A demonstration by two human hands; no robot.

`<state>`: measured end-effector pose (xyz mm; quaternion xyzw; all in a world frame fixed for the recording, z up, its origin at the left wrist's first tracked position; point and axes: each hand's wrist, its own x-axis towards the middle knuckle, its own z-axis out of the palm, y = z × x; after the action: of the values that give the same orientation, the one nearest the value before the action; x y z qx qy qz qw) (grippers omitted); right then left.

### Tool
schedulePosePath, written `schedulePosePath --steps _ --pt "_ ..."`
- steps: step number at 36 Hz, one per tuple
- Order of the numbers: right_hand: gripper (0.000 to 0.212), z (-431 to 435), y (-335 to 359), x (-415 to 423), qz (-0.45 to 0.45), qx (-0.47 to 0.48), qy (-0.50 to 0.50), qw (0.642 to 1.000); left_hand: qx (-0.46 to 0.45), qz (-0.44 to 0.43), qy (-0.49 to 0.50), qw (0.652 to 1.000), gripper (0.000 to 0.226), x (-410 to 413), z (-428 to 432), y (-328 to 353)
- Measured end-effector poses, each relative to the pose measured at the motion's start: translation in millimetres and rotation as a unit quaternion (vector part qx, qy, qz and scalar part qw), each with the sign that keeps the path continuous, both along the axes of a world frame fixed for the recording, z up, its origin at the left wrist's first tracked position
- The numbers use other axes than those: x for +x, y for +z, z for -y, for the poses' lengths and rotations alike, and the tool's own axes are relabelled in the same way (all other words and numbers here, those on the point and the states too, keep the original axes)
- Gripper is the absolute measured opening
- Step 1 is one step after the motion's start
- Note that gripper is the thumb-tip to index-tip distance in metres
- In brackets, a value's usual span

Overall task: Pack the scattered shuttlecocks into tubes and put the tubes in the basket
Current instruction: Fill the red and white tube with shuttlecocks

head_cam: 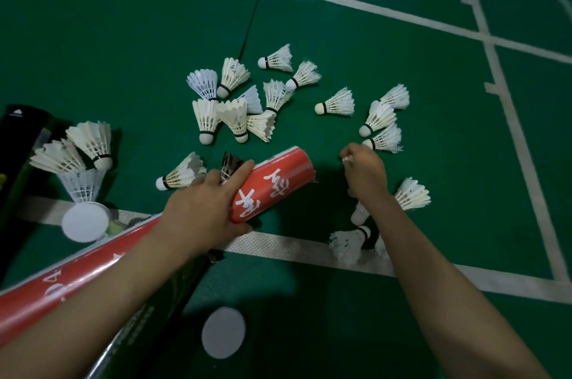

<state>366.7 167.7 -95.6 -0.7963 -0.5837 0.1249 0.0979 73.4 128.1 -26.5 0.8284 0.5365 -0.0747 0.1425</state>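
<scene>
- Red cardboard tube with white lettering (278, 180), centre of frame, tilted, raised end toward the upper right. Judged light and stiff but crushable; best taken round the barrel.
- Left hand (201, 208), lower centre: fingers and thumb wrapped round the tube's lower end.
- Right hand (368, 177), right of centre, just beyond the tube's raised end: fingers curled together, tips pinching a small white item (347, 158). This is probably part of a shuttlecock; the rest is hidden under the palm.
- White feathered shuttlecocks (235, 115), loose cluster across the middle on the green court floor (123, 38), with more at left and lower right. Judged very light, with brittle skirts that are easily bent; take them by the rounded cork base or a gentle hold at the skirt's neck.
- Nearest loose shuttlecock (385, 139), just beyond the right fingertips, not touching them.
- Second long red tube (62, 298), lower left, lying under the left forearm.
- Round white lid (85, 222), left; another at bottom centre.
- Basket: not in view.
</scene>
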Motion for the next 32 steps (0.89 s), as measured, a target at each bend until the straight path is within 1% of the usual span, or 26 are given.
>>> schedulePosePath --steps 3,4,6,9,11,12,16,20,22,25,27,30,32 --pt "0.022 8.6 2.9 -11.4 -0.030 0.116 0.020 0.993 -0.006 -0.005 0.003 1.000 0.108 -6.4 -1.3 -0.2" --pt "0.019 10.4 8.9 -17.1 -0.056 0.152 0.014 0.987 -0.005 -0.009 0.002 1.000 0.108 -8.9 -0.8 -0.4" --pt "0.018 13.7 27.5 -30.4 -0.142 0.213 -0.014 0.967 0.002 -0.012 0.001 1.000 0.107 -13.2 0.9 0.2" --pt "0.018 19.3 56.7 -49.0 -0.299 0.261 -0.052 0.917 0.006 0.002 0.009 1.000 0.108 -18.9 4.7 2.5" --pt "0.020 23.0 70.8 -58.5 -0.369 0.257 -0.053 0.892 0.008 0.025 0.018 0.999 0.108 -21.7 6.9 4.8" --pt "0.020 24.3 75.2 -61.2 -0.391 0.249 -0.048 0.885 0.008 0.032 0.021 0.999 0.108 -23.7 7.9 5.7" --pt "0.019 29.0 82.1 -65.8 -0.402 0.204 -0.007 0.893 0.023 0.038 0.024 0.999 0.108 -30.6 10.9 11.3" --pt "0.020 33.0 79.4 -71.4 -0.449 0.152 -0.002 0.881 0.033 0.054 0.017 0.998 0.105 -33.6 15.8 16.9" --pt "0.022 36.5 78.4 -76.8 -0.447 0.133 0.011 0.884 0.040 0.067 0.014 0.997 0.103 -34.7 18.8 18.5" --pt "0.040 43.1 78.0 -84.1 -0.435 0.101 0.044 0.894 0.040 0.074 0.018 0.996 0.104 -37.1 20.4 19.8" --pt "0.051 43.8 79.6 -86.4 -0.439 0.078 0.056 0.893 0.042 0.074 0.019 0.996 0.104 -39.0 19.7 21.5" --pt "0.055 43.0 84.3 -93.4 -0.486 0.055 0.056 0.871 0.038 0.073 0.023 0.996 0.103 -40.8 16.9 25.9" --pt "0.057 44.9 87.0 -102.4 -0.504 0.038 0.074 0.860 0.033 0.060 0.029 0.997 0.103 -40.3 15.1 28.5"
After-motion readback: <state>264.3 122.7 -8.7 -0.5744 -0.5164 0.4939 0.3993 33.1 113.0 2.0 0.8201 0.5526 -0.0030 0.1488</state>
